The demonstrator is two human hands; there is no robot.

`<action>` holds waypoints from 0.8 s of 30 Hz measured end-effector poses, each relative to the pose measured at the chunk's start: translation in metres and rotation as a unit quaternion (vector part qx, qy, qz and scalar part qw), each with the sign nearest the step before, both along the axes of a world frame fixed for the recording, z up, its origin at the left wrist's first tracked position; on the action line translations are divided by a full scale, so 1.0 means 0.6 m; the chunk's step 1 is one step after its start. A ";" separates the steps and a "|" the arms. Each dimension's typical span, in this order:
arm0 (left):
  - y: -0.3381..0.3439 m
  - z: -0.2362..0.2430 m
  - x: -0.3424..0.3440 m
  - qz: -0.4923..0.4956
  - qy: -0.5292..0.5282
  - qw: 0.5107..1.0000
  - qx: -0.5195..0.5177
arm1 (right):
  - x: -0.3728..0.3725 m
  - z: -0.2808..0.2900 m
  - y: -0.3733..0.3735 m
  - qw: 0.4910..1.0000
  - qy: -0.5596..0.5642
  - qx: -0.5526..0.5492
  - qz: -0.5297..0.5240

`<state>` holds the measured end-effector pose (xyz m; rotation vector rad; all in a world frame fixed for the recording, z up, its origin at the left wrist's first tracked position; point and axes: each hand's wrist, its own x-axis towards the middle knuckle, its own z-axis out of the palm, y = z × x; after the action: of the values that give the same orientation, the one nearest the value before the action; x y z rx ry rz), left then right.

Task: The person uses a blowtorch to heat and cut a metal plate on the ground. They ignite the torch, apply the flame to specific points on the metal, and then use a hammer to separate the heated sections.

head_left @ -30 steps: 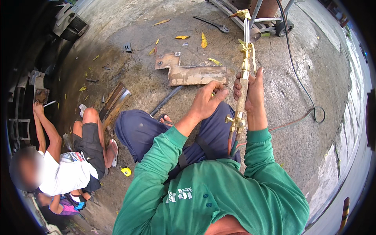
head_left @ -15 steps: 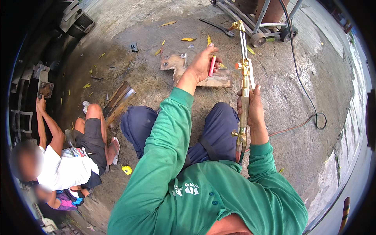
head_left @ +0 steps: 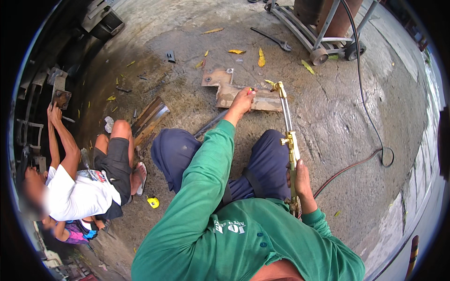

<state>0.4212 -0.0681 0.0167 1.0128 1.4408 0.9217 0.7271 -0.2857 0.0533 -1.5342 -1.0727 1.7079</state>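
My left hand (head_left: 241, 102) is closed around a small red lighter (head_left: 251, 91), most of which the fingers hide. It is beside the head of a brass cutting torch (head_left: 287, 119), with a gap between them. My right hand (head_left: 303, 181) grips the torch by its handle, so the long tubes point away from me. Beneath the left hand, a notched, rust-brown steel plate (head_left: 268, 101) lies on the ground; two holes show at its far left end. Whether any flame burns at the torch tip, I cannot tell.
An adjustable wrench (head_left: 276, 40) lies near a wheeled cart (head_left: 300, 29) carrying rusty cylinders. A hose (head_left: 363, 93) loops across the right side. At left crouches a person in a white shirt (head_left: 75, 196), near a yellow tape measure (head_left: 153, 202) and steel bars (head_left: 151, 119).
The torch has come down toward me and its head now tilts left. My left hand has turned over and brought the lighter close to the torch head.
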 end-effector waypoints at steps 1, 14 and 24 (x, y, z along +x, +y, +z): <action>0.008 0.000 0.007 0.016 0.053 0.998 -0.005 | -0.001 -0.002 0.002 1.000 0.000 -0.004 0.006; 0.054 -0.022 0.092 0.114 0.008 0.991 -0.063 | 0.004 -0.006 0.024 1.000 -0.019 0.020 -0.004; 0.091 -0.040 0.030 0.128 0.000 0.991 -0.039 | -0.027 0.013 0.030 0.998 -0.017 0.053 0.033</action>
<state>0.4393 -0.0136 -0.0075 0.7815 1.6189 1.0394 0.7111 -0.2680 0.0614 -1.4812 -1.2245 1.6463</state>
